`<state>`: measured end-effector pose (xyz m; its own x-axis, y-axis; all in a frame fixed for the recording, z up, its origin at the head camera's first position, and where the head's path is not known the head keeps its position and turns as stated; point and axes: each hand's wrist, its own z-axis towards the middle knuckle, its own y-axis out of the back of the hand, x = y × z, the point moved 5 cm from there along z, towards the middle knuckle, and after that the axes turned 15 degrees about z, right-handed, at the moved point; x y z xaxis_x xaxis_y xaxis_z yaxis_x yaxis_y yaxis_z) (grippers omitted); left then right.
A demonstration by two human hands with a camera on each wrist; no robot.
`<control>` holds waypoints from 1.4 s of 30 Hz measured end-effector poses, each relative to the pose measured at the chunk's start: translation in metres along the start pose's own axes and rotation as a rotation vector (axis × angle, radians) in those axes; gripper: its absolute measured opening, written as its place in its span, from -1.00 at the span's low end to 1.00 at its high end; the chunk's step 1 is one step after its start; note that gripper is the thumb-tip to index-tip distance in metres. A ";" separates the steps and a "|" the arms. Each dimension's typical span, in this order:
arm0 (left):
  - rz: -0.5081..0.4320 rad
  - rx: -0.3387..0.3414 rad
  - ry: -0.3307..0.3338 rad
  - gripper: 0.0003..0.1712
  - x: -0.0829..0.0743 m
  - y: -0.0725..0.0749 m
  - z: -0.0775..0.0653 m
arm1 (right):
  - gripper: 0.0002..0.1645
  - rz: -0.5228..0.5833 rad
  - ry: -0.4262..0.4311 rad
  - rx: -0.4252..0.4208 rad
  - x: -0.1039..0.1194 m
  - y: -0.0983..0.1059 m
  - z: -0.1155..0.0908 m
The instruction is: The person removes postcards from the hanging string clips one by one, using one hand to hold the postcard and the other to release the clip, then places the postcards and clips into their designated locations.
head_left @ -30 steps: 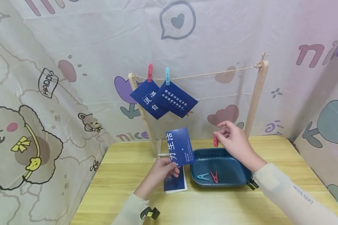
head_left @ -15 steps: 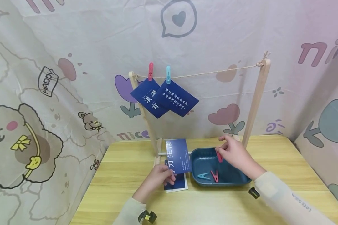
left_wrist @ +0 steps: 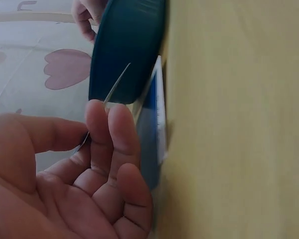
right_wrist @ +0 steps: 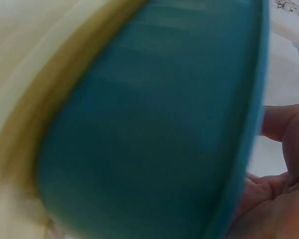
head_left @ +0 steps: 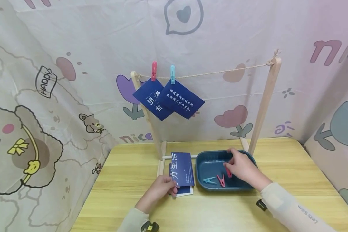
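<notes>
Between left fingers (head_left: 170,184) — blue card (head_left: 183,170), white characters (head_left: 174,165) down left edge.

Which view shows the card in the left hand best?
The head view: the card shows its printed face there, pinched by the left hand. The left wrist view shows it nearly edge-on, a thin sliver; the right wrist view doesn't show it.

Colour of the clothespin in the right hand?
The clothespin in the right hand is pinkish red; head view shows it best.
</notes>
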<state>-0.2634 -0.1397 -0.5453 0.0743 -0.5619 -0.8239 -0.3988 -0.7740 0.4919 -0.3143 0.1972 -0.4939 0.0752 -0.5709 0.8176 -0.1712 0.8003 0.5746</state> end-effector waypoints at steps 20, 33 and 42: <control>0.106 -0.005 -0.002 -0.71 0.005 -0.004 -0.004 | -0.55 -0.085 -0.020 0.069 -0.019 -0.022 -0.005; 0.318 0.061 0.010 -0.52 0.005 0.004 -0.011 | -0.78 -0.107 0.024 0.084 -0.020 -0.025 -0.003; 0.528 -0.011 0.054 -0.45 0.007 0.008 -0.011 | -0.77 -0.112 0.062 0.098 -0.017 -0.026 -0.006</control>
<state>-0.2559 -0.1532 -0.5437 -0.0866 -0.8902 -0.4473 -0.3851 -0.3842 0.8391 -0.3054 0.1875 -0.5228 0.1596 -0.6409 0.7508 -0.2531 0.7086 0.6587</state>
